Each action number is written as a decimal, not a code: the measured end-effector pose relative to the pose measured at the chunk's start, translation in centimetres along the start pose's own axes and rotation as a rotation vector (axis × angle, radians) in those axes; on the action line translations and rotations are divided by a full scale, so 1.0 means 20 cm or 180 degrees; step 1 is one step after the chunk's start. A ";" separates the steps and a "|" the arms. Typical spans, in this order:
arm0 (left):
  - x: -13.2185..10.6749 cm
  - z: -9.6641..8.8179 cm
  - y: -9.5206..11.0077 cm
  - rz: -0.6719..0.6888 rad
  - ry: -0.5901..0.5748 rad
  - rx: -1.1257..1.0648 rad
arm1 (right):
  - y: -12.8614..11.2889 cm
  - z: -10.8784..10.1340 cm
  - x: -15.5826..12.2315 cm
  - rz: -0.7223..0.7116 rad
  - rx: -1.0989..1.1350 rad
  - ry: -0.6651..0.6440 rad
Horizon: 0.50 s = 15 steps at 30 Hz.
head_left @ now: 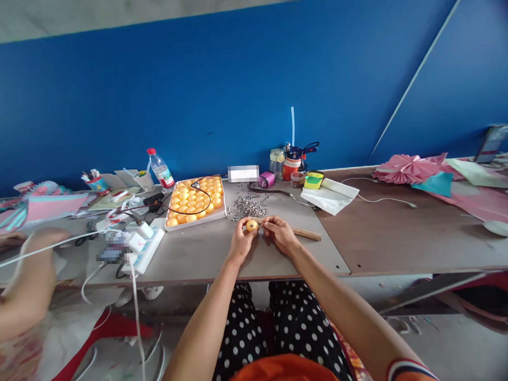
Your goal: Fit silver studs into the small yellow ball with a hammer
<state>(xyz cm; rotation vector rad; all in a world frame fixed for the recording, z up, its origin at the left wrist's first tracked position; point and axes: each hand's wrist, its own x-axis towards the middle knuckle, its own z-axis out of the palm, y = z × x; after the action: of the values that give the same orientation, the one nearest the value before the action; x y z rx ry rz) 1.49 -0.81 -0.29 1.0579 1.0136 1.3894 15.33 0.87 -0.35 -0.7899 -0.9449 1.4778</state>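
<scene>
Worn: trousers (239,334), black, strewn with round white dots; two separate legs. Shirt (283,374), plain orange as far as visible, overlapping the near end of the trousers. Right sleeve (415,379), to the right of the trousers: orange, short, its edge finished with a trim (402,365) of white and dark navy stripes. Left forearm (207,322) and right forearm (347,299) bare. Left hand (240,241), right hand (282,234): bare, fingers uncovered.
</scene>
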 end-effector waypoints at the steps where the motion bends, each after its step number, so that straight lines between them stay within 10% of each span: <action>1: 0.00 0.00 0.01 0.0047 -0.0018 0.0059 | 0.00 0.00 0.00 0.0016 -0.0070 -0.0045; 15: 0.00 0.00 -0.01 0.0196 -0.0069 0.0173 | -0.03 0.00 -0.01 0.0023 0.0234 0.0071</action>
<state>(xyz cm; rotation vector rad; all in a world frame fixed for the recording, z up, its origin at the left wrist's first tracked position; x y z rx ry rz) 1.64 -0.86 -0.55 1.1503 1.0152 1.4037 15.61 0.68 0.07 -0.7554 -0.8670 1.4986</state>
